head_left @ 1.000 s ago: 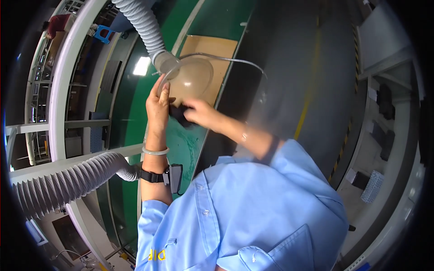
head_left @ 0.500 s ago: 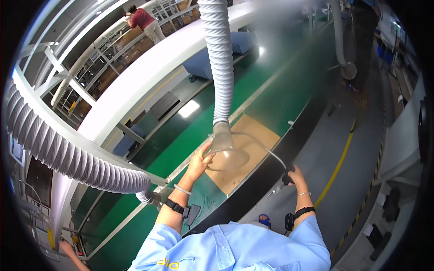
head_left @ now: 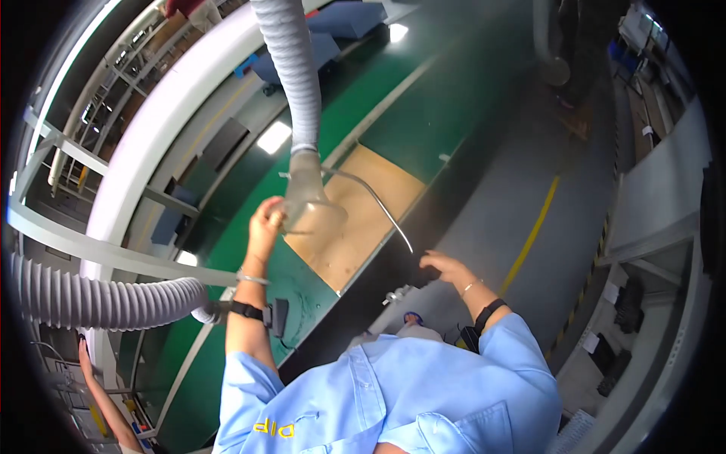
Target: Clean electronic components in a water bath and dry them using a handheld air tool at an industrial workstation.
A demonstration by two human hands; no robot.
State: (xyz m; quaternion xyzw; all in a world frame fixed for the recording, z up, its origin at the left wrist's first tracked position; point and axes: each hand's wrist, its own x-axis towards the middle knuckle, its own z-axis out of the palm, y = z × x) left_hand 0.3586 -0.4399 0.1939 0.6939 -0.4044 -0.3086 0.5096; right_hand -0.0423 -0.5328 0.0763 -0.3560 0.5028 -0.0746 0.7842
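My left hand (head_left: 265, 225) is closed at the left edge of a see-through funnel-shaped hood (head_left: 305, 189), which hangs from a grey ribbed duct (head_left: 291, 68). The hood sits over a flat brown board (head_left: 378, 178) on the green bench top (head_left: 299, 318). My right hand (head_left: 448, 270), off the bench's near edge, is wrapped round a dark hand-held tool (head_left: 425, 277). A thin, curved metal tube (head_left: 376, 198) arches from beside the hood toward that tool; where they meet is hard to see. A shiny metal fitting (head_left: 396, 294) shows below the tool.
A second ribbed duct (head_left: 113, 301) lies across the left, by a white frame rail (head_left: 128, 246). Another person's arm (head_left: 102, 390) reaches in at lower left. Blue-grey boxes (head_left: 344, 20) stand beyond the bench. A grey floor with a yellow line (head_left: 533, 234) runs along the right.
The whole view has shifted, so bench, hood and both hands appear farther left and higher. Both hands keep their holds. The other person's arm at lower left has come up higher.
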